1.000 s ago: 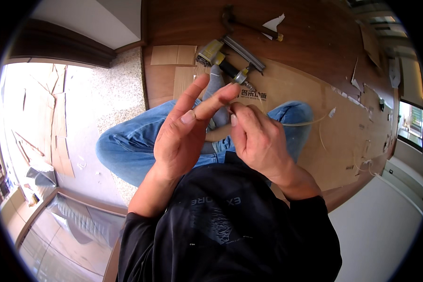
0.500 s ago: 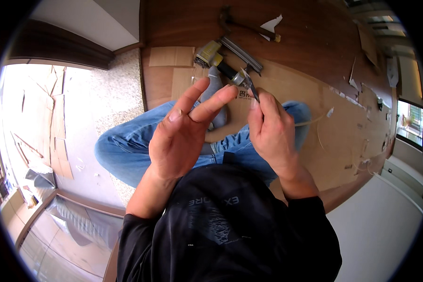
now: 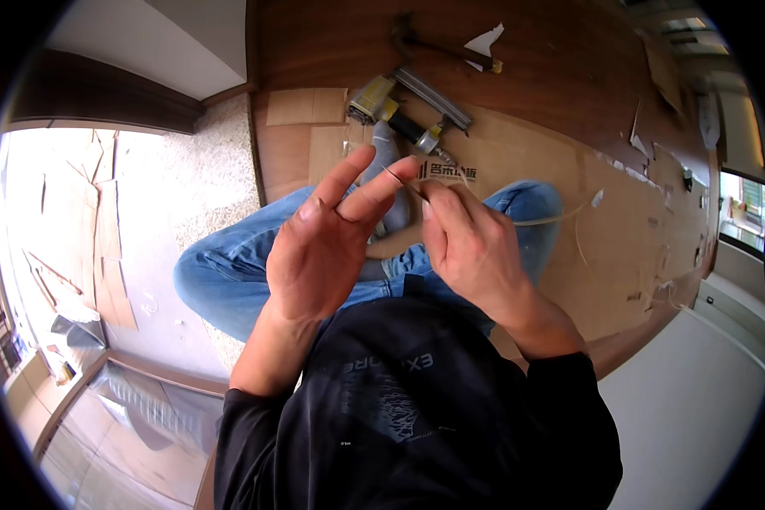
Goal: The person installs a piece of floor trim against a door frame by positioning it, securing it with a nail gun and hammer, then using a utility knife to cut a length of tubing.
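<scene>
My left hand (image 3: 314,255) is raised palm up over my lap, its index and middle fingers stretched out and apart. In a pinch between thumb and forefinger, my right hand (image 3: 476,242) grips a slim, pointed metal tool (image 3: 411,186). Its tip reaches to my left middle finger, close to the fingertip; I cannot tell whether it touches the skin. The tool is too thin here to name its exact kind. Beyond my hands a yellow-and-grey nail gun (image 3: 412,129) lies on its side, beside my grey-socked foot (image 3: 384,153).
A hammer (image 3: 446,51) lies farther off on the brown wood floor, by a torn white scrap (image 3: 486,41). Flattened cardboard (image 3: 603,255) spreads under my crossed legs and to the right. A pale hose (image 3: 552,219) crosses it. At left runs a speckled stone sill (image 3: 221,161).
My right hand has moved left toward my left hand, and the tool's tip has swung left to the fingers. The left hand stays nearly in place.
</scene>
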The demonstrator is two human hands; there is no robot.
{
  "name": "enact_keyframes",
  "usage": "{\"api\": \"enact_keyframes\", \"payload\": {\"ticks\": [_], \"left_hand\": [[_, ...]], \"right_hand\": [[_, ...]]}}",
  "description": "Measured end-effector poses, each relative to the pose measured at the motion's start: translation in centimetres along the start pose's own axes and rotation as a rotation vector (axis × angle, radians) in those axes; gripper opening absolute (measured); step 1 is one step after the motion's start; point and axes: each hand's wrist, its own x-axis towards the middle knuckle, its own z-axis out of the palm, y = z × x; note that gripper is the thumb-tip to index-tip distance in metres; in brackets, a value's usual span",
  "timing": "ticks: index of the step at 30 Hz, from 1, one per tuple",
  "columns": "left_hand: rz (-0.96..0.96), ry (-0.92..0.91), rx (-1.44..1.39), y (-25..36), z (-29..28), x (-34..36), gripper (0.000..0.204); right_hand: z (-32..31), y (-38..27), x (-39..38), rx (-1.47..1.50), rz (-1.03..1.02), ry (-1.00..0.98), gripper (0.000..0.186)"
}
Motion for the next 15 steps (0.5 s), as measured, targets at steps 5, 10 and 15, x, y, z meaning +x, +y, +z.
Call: {"api": "enact_keyframes", "payload": {"ticks": [5, 10, 15], "left_hand": [[-0.025, 0.173, 0.260, 0.4, -1.0, -1.2, 0.062], [0.034, 0.430, 0.612, -0.7, -6.0, -3.4, 0.026], [-0.038, 0.456, 0.839, -1.7, -10.7, -5.0, 0.026]], "right_hand": [[0.5, 4.0, -0.1, 0.174, 0.288, 0.114, 0.018], [2.9, 5.8, -2.7, 0.720, 0.644, -0.002, 0.039], [6.6, 6.0, -4.4, 1.269, 0.752, -0.044, 0.057]]}}
